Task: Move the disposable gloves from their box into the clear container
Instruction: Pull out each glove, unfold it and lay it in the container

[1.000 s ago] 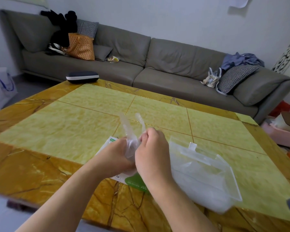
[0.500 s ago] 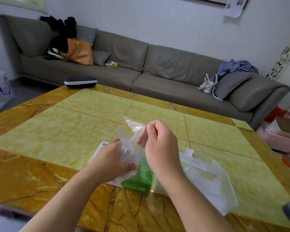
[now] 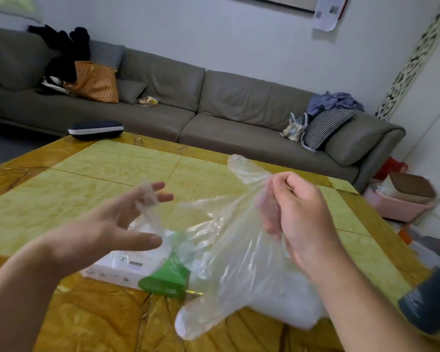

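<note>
Here our right hand curls its grip around a thin clear plastic glove; our left hand, fingers spread, has a wisp of film clinging above the white-and-green glove box.

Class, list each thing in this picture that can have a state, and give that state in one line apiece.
Left hand: fingers spread, a wisp of clear film caught between them.
Right hand: fingers curled, gripping a clear glove.
Clear glove: held up, hanging stretched over the table.
Glove box: lying flat on the table, green end toward the right hand.
Clear container: on the table, mostly hidden behind the glove.
Dark case: closed, at the table's far edge.
</note>
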A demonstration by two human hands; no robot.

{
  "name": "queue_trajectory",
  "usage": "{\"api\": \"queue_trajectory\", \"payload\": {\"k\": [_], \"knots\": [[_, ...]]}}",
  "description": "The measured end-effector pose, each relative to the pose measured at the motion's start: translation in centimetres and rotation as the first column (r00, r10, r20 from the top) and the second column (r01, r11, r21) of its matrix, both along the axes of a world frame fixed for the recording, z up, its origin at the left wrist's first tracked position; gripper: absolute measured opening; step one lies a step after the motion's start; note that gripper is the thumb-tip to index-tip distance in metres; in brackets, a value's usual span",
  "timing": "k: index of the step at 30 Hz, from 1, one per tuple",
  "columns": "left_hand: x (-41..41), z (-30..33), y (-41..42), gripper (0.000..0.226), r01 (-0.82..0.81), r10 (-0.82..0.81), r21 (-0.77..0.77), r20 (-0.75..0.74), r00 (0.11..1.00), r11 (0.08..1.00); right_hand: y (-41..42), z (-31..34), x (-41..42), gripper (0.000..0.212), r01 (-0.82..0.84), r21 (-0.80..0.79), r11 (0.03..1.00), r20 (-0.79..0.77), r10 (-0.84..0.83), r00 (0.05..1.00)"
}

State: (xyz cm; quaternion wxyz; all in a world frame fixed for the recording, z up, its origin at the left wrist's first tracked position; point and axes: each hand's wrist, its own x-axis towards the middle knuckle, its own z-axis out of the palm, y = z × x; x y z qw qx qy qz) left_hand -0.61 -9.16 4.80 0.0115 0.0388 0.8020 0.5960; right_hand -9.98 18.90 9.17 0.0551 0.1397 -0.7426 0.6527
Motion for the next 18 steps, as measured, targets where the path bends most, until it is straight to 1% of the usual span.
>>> {"api": "queue_trajectory", "payload": {"k": [1,2,3,4,5,6,8,9,10,11,12,13,14,16,17,18], "knots": [[0.2,0.7,0.3,0.092,0.005,-0.004,0.024,-0.057,0.998,1.000,0.9,-0.7,-0.2,0.031,0.041,0.027,0.999,0.026,-0.042,0.999],[0.3,1.3,0.9,0.090,-0.020,0.026,0.051,-0.111,0.993,0.999,1.4,-1.4,-0.4,0.030,0.063,0.033,0.997,0.053,-0.065,0.996],[0.1,1.8,2.0,0.081,-0.065,0.073,0.052,-0.158,0.985,0.997,1.8,-2.0,-0.5,0.030,0.070,0.020,0.997,0.078,-0.071,0.994],[0.1,2.1,3.4,0.067,-0.109,0.123,0.081,-0.196,0.973,0.991,1.9,-2.5,-0.4,0.030,0.055,0.004,0.998,0.101,-0.055,0.993],[0.0,2.3,5.0,0.057,-0.160,0.174,0.081,-0.209,0.962,0.984,2.0,-2.9,-0.4,0.029,0.033,-0.014,0.999,0.123,-0.031,0.992],[-0.3,2.4,6.6,0.054,-0.216,0.213,0.016,-0.244,0.946,0.976,2.0,-3.3,-0.3,0.028,0.010,-0.037,0.999,0.144,-0.004,0.990],[-1.1,1.9,9.2,0.063,-0.309,0.225,-0.211,-0.345,0.911,0.927,2.1,-3.4,-0.1,0.026,-0.058,-0.085,0.995,0.175,0.072,0.982],[-1.5,1.5,10.3,0.068,-0.299,0.205,-0.248,-0.343,0.916,0.921,2.4,-3.5,0.0,0.025,-0.089,-0.105,0.990,0.181,0.107,0.978],[-1.7,1.3,11.0,0.073,-0.248,0.186,-0.198,-0.284,0.940,0.948,2.5,-3.3,0.1,0.025,-0.125,-0.112,0.986,0.173,0.143,0.974],[-2.1,1.0,11.6,0.077,-0.172,0.156,-0.087,-0.168,0.973,0.981,2.8,-3.2,0.1,0.025,-0.160,-0.118,0.980,0.158,0.177,0.971],[-2.3,0.8,12.2,0.077,-0.098,0.099,0.032,-0.045,0.994,0.995,3.0,-3.0,0.2,0.025,-0.191,-0.118,0.974,0.138,0.207,0.969],[-2.5,0.5,12.8,0.071,-0.028,0.023,0.125,0.044,0.999,0.992,3.4,-2.9,0.1,0.024,-0.217,-0.112,0.970,0.117,0.230,0.966],[-2.6,0.2,13.1,0.059,0.026,-0.043,0.182,0.095,0.995,0.983,3.6,-2.8,0.0,0.023,-0.237,-0.098,0.966,0.098,0.247,0.964],[-2.8,-0.5,13.2,0.036,0.071,-0.094,0.201,0.107,0.990,0.977,4.1,-2.8,-0.3,0.022,-0.270,-0.083,0.959,0.071,0.276,0.958],[-2.9,-0.8,13.1,0.029,0.076,-0.100,0.213,0.104,0.990,0.974,4.4,-3.0,-0.5,0.022,-0.283,-0.089,0.955,0.067,0.289,0.955],[-2.9,-0.9,13.0,0.027,0.066,-0.094,0.238,0.107,0.990,0.969,4.7,-3.0,-0.7,0.022,-0.294,-0.102,0.950,0.072,0.302,0.951]]}}
